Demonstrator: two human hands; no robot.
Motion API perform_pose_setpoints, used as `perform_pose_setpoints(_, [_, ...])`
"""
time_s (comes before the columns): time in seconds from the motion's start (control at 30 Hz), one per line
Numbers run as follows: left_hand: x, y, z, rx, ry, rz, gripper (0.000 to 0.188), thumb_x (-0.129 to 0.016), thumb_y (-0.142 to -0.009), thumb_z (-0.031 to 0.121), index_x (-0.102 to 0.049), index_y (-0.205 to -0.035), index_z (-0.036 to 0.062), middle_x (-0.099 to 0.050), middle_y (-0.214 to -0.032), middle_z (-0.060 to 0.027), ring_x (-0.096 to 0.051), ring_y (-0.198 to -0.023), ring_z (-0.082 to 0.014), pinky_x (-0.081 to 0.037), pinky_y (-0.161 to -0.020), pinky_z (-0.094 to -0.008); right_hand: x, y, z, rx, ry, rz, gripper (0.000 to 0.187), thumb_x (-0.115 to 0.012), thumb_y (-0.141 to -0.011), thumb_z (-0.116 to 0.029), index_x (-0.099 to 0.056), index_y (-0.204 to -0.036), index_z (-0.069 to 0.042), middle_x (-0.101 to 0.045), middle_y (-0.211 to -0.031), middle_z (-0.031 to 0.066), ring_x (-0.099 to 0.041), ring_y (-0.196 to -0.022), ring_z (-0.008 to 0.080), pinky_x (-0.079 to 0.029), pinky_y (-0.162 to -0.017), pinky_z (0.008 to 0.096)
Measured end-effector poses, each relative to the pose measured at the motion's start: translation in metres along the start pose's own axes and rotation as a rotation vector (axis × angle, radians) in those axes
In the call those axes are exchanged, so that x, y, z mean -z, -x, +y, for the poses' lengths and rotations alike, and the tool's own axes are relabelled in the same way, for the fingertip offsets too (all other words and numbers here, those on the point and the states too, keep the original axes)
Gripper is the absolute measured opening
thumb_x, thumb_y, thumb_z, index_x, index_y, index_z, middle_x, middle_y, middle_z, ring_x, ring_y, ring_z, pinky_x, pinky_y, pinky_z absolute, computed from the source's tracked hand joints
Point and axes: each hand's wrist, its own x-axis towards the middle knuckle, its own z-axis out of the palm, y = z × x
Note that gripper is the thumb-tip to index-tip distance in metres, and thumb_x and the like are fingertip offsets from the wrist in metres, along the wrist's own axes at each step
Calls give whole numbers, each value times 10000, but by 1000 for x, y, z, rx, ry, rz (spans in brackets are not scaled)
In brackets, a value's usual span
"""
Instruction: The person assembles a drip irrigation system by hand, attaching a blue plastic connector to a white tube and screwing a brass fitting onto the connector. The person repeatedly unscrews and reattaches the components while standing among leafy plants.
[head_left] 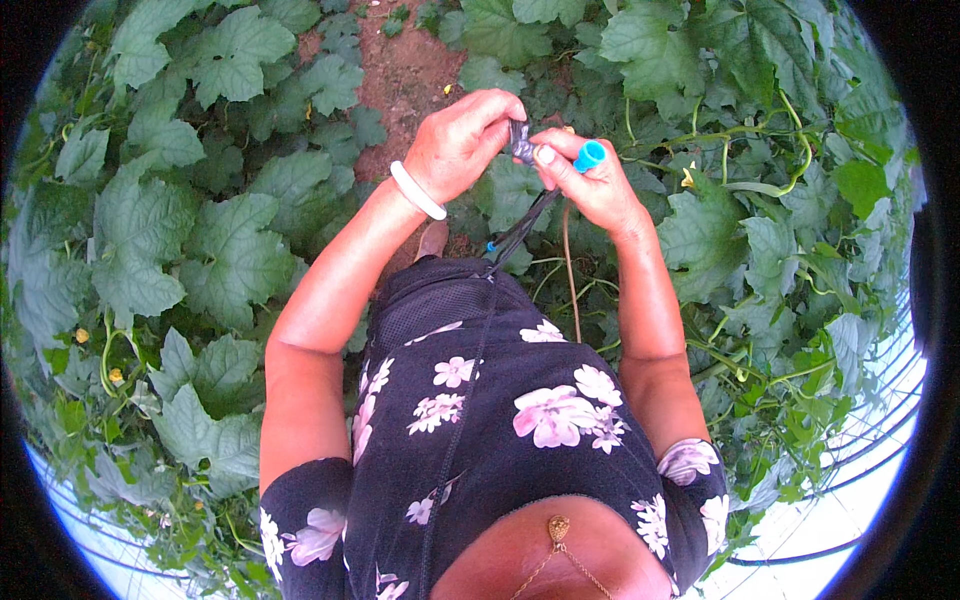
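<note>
A small, dark grey, crumpled strip (521,143) is stretched between my two hands, ahead of my waist. My left hand (462,143), with a white bangle (417,190) on its wrist, pinches one end between closed fingers. The other end is gripped by my right hand (600,188), thumb pressed against it. A bright blue, funnel-shaped piece (590,155) sticks out by the right hand's fingers; how it is held is hidden. Thin black cords (520,232) hang from near that hand toward a black mesh pouch (425,305) at my waist.
Dense broad-leaved vines (140,225) crowd both sides, with thin green tendrils (790,150) and small yellow flowers. A strip of reddish-brown soil (405,75) runs ahead between the plants. A thin brown stem or cord (572,275) hangs below my right hand. Dark curved lines show at the lower right.
</note>
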Motion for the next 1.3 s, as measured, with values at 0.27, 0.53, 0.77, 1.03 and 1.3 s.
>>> perform_pose_setpoints(0.27, [10,-11,-13,370,555,-193,190,-629,-902,-17,-663,-1083,29,-670,-962,3,-621,-885,-64,-516,-806,-237,-13,-1,0,27,101,-23,271,-614,-1007,-297,-716,-1075,-55,-588,-710,11,-552,-642,117,-459,-603,305])
perform_pose_setpoints(0.53, [31,-45,4,563,682,-361,254,-660,-877,73,-682,-1126,27,-705,-934,-20,-661,-882,-85,-506,-736,-224,-25,-3,-6,87,344,94,284,-679,-943,-374,-707,-968,-93,-677,-741,130,-679,-679,322,-525,-620,416])
perform_pose_setpoints(0.77, [25,-41,50,339,715,-230,186,-727,-908,36,-653,-1077,17,-700,-953,-35,-662,-898,-101,-541,-792,-252,-24,-5,1,101,358,221,246,-688,-940,-333,-693,-945,-87,-672,-733,153,-699,-703,333,-533,-619,436])
perform_pose_setpoints(1.03, [44,17,60,-72,487,-388,150,-766,-865,71,-697,-991,25,-703,-928,-65,-682,-897,-186,-530,-890,-355,-15,-13,2,122,228,364,341,-636,-975,-207,-616,-1314,-171,-710,-1183,70,-733,-971,231,-568,-845,340])
perform_pose_setpoints(1.3, [39,51,-2,462,781,-108,208,-703,-913,59,-659,-1111,14,-721,-1091,-90,-682,-1017,-185,-509,-980,-375,-14,-15,-7,204,387,577,360,-661,-957,-186,-618,-1313,-147,-723,-1138,106,-742,-941,248,-581,-793,350])
